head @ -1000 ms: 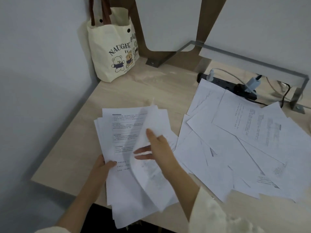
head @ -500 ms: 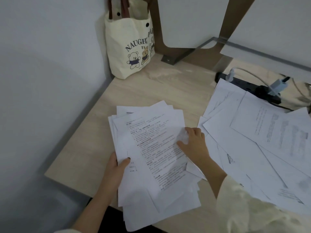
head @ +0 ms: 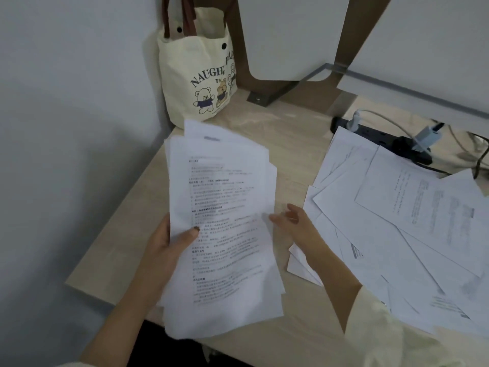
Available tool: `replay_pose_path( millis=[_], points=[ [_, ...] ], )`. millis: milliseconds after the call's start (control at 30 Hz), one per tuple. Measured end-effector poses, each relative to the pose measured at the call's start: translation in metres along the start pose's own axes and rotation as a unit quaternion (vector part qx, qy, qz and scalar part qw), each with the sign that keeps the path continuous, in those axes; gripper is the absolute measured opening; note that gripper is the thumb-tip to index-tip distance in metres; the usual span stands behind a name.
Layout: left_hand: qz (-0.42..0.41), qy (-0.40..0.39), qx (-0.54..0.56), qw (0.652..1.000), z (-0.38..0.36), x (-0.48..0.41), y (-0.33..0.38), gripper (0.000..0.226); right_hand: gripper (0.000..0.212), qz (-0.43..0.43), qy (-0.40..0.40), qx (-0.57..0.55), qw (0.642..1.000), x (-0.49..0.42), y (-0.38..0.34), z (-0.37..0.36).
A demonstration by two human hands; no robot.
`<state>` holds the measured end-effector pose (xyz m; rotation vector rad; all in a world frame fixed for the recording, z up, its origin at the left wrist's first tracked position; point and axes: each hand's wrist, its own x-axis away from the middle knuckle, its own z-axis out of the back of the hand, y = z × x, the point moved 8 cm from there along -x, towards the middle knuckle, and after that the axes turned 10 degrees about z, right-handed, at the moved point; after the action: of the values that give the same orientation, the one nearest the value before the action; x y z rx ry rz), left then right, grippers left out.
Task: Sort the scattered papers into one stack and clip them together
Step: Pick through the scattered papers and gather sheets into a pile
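A: Where's our stack [head: 225, 221]?
B: Gripped in our left hand [head: 169, 243], long axis near-to-far. Our right hand [head: 295, 221], fingers [head: 279, 220] released, is nearer the loose papers [head: 383, 234] rightward on the tabletop [head: 291, 154].

One head-worn, wide-angle view.
Looks forward and down from my head, close over the desk [head: 291, 154], left hand [head: 166, 242] and right hand [head: 296, 221] mid-frame.

Paper stack [head: 227, 229] in left hand [head: 166, 242] — right hand [head: 293, 221] beside
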<state>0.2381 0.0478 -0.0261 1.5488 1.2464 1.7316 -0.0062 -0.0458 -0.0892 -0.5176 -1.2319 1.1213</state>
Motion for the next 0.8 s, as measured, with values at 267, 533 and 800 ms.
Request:
replay_pose_path(
  millis=[267,533,800],
  points=[
    [-0.147,-0.023,0.009,0.989,0.000,0.016,0.095,0.038,0.038,0.153,-0.110,-0.217,0.958,0.031,-0.090,0.013],
    [-0.210,0.007,0.016,0.978,-0.010,0.011,0.111,0.042,0.032,0.270,-0.024,-0.165,0.948,0.064,-0.136,0.053],
    [-0.201,0.021,0.013,0.979,-0.019,0.009,0.096,0.039,0.026,0.258,-0.004,-0.169,0.951,0.070,-0.117,0.043]
  ],
)
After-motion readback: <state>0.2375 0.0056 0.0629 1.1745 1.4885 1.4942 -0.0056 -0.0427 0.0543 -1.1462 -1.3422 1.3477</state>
